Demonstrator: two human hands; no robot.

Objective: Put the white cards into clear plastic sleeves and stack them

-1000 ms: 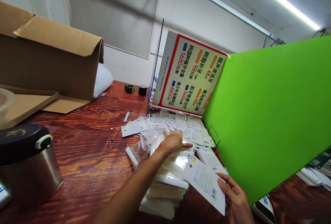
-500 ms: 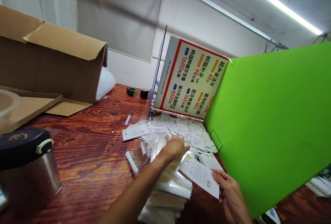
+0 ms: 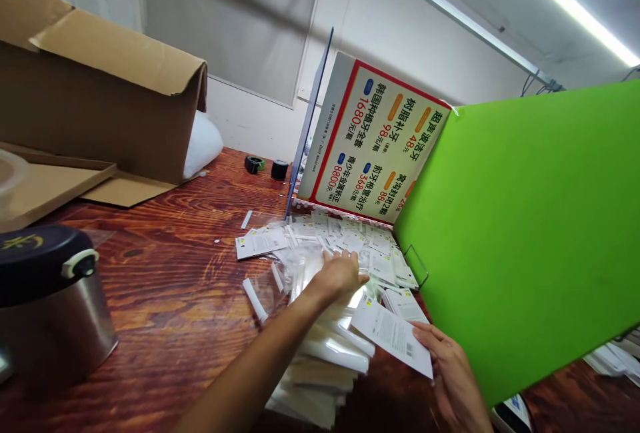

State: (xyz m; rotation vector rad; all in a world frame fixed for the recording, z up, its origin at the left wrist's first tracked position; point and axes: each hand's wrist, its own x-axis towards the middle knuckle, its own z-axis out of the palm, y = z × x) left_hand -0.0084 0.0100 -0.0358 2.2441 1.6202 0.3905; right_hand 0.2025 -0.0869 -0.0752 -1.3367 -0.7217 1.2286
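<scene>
A single camera worn on the person's head looks forward and down over the worktop [image 3: 165, 273], its tilted view running from the near edge up to the wall [image 3: 250, 116] and ceiling light [image 3: 570, 6]. The stack of clear bags [image 3: 325, 360] sits close, at the bottom center; the cardboard box [image 3: 100, 100] at left and the printed board [image 3: 375, 140] stand farther back.

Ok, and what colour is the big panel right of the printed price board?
The panel is plain bright green, clear in the head view.
</scene>
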